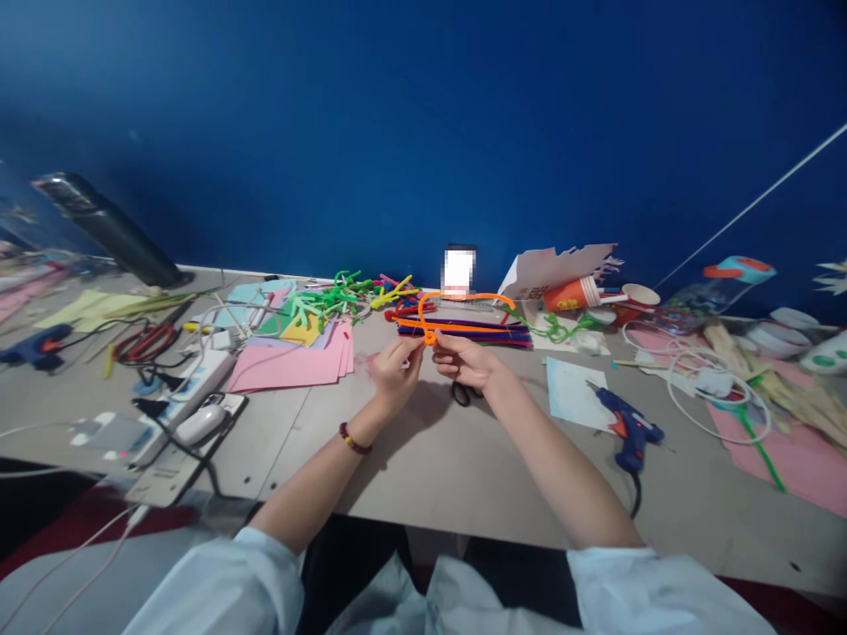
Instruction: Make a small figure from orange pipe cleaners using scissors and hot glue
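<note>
An orange pipe cleaner [463,297] is held up between my two hands above the table. Its lower end is twisted into a small knot or loop at my fingertips, while the long free part bends up and then off to the right. My left hand [395,370] pinches the knot from the left. From the right, my right hand [467,357] grips it between thumb and fingers. Just behind lies a bundle of purple, orange and dark pipe cleaners [506,332]. Black-handled scissors [461,394] lie below my right hand, partly hidden by it.
A phone [460,269] leans on the blue wall. Green bent pipe cleaners [331,300] and pink paper [288,366] lie left, beside a power strip [191,397]. At right are a blue glue gun [628,428], light blue paper [573,392], paper cups [573,294] and a coiled white cable [718,392].
</note>
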`<action>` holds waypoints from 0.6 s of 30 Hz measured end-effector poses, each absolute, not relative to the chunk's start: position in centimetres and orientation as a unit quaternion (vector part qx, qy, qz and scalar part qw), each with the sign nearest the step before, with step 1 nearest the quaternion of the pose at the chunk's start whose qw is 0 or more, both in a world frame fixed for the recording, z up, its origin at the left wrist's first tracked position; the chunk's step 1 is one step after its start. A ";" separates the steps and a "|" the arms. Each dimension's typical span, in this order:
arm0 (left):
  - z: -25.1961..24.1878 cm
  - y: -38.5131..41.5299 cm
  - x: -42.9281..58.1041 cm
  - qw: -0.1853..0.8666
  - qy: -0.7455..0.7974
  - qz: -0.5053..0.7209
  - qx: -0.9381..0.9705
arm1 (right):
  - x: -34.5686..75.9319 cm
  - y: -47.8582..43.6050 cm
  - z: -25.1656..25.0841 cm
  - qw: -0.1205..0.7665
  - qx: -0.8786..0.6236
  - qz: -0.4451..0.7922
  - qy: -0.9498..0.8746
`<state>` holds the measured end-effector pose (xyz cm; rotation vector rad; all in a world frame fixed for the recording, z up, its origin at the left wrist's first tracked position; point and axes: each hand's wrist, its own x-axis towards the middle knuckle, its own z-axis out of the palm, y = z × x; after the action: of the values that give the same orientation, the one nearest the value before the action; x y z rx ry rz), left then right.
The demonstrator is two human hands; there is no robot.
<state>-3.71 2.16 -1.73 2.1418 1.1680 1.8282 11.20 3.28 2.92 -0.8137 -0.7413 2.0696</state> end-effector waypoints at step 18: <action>-2.1 3.5 -4.4 -0.004 0.353 0.577 0.736 | 11.2 3.2 3.2 0.386 -0.330 0.821 -0.259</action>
<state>-4.37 3.51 -2.10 2.3180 1.1131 1.8181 11.20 3.19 3.18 -0.8404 -0.6593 2.0911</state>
